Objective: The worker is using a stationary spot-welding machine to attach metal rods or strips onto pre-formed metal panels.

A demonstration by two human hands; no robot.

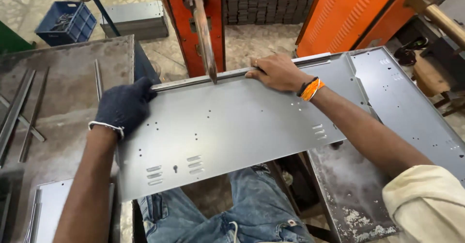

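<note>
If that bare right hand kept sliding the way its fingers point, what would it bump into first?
Probably the worn metal arm hanging from the orange machine. The right hand points left along the grey sheet panel's far edge, and that arm's tip meets the edge there. The gloved left hand lies farther along.

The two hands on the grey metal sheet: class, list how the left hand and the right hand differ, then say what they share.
The left hand wears a dark knitted glove; the right hand is bare, with a ring and orange and black wristbands.
The left hand grips the far left corner of the grey metal sheet; the right hand presses on the far edge, right of the copper-coloured electrode arm.
Both rest on the sheet's far edge, steadying it.
</note>
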